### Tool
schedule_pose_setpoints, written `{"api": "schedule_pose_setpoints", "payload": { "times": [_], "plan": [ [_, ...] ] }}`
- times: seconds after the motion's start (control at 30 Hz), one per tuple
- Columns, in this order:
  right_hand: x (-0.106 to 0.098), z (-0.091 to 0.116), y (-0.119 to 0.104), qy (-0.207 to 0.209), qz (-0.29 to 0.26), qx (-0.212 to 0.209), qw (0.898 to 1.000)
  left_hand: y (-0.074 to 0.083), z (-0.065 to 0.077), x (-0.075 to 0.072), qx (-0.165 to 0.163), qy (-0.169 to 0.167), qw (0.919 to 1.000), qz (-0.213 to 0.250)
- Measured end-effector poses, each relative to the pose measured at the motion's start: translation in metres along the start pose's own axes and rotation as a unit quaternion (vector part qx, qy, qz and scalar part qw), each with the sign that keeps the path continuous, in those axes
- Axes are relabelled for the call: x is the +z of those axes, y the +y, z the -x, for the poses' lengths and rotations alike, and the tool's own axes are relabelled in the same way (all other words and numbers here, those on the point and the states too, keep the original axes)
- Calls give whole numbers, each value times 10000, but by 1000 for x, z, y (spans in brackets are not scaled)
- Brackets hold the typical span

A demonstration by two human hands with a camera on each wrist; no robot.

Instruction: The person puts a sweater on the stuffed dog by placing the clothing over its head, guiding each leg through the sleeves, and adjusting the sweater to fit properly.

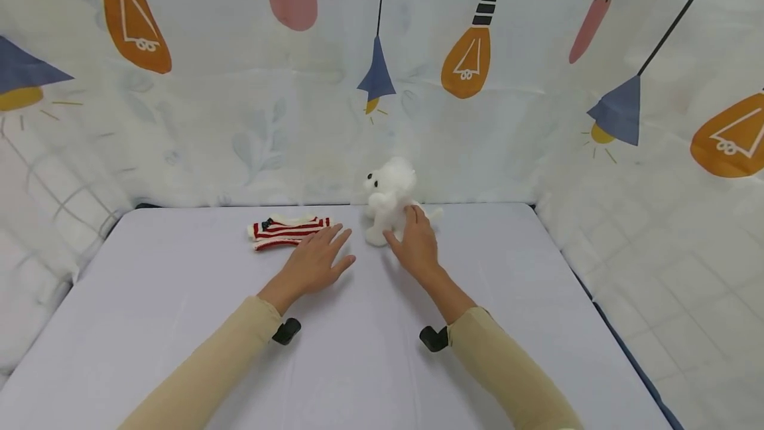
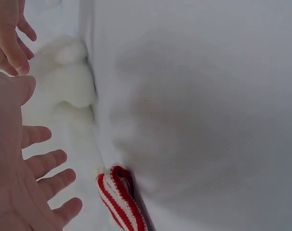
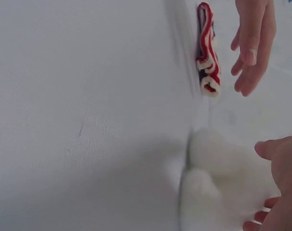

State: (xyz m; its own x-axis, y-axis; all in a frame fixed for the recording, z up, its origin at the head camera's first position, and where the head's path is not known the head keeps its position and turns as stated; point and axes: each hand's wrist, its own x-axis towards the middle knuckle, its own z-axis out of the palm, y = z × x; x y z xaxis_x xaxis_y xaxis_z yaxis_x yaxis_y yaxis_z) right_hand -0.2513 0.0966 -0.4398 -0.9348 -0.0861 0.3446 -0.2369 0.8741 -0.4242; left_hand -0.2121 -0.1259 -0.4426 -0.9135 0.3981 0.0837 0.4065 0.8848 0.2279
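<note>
A white plush animal (image 1: pixel 389 188) with dark eyes and nose sits upright at the back of the table, its head turned left. My right hand (image 1: pixel 419 244) is at its near right side, fingers spread and apparently touching it; in the right wrist view the thumb stands well apart from the fingers. To the left lies a small red-and-white striped knitted garment (image 1: pixel 279 233), flat and folded, with a dark patch. Straight-fingered, my left hand (image 1: pixel 315 261) hovers by the garment's right end. The left wrist view shows nothing between the fingers (image 2: pixel 52 161) of that hand.
A white cloth covers the table (image 1: pixel 352 363). Behind it hangs a pale curtain (image 1: pixel 322 125) printed with lamps and bulbs, and similar sheets flank both sides. Small black devices (image 1: pixel 434 338) sit at both sleeve cuffs.
</note>
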Motion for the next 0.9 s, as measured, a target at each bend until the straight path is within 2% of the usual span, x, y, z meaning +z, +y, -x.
{"api": "schedule_pose_setpoints", "payload": {
  "times": [0.23,0.43,0.67,0.9],
  "plan": [
    [13,-5,-6,137,-48,304,9994,-1,-7,0,6,21,9999,172],
    [26,-11,-10,464,-84,568,9973,3,-17,5,7,69,9988,476],
    [41,-21,-17,571,-316,1316,9891,5,-24,5,25,87,9977,671],
    [53,-31,-19,892,-153,1605,9829,4,-26,7,196,204,9972,698]
  ]
}}
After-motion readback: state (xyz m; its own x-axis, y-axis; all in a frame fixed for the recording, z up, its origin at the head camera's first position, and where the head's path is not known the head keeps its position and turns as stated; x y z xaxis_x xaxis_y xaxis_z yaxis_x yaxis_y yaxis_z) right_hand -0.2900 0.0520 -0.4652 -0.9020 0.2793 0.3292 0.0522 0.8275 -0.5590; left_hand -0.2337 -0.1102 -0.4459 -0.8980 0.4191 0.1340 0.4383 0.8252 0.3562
